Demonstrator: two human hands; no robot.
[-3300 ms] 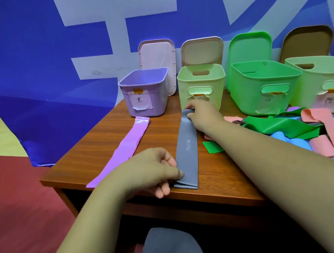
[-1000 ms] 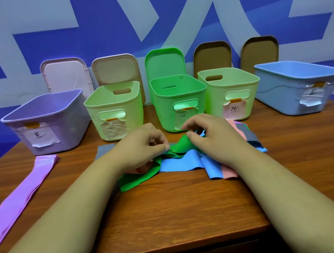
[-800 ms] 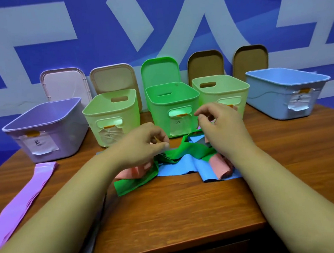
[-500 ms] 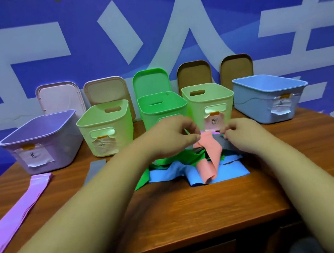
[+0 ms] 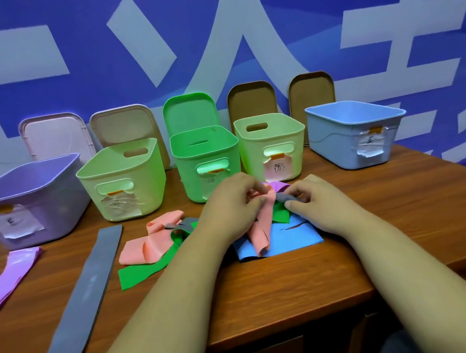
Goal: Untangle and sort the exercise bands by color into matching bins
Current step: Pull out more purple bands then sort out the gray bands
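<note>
It looks like a staged corner of an office or demo room, not a home: a wooden desk [image 5: 402, 216] stands against a big blue banner [image 5: 325, 23] with white lettering, with paper-labelled plastic bins [image 5: 277, 143] lined up and lids [image 5: 251, 99] propped behind.

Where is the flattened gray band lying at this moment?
In the head view, the gray band lies flat left of centre on the table, between the purple band and the tangled pile.
</note>
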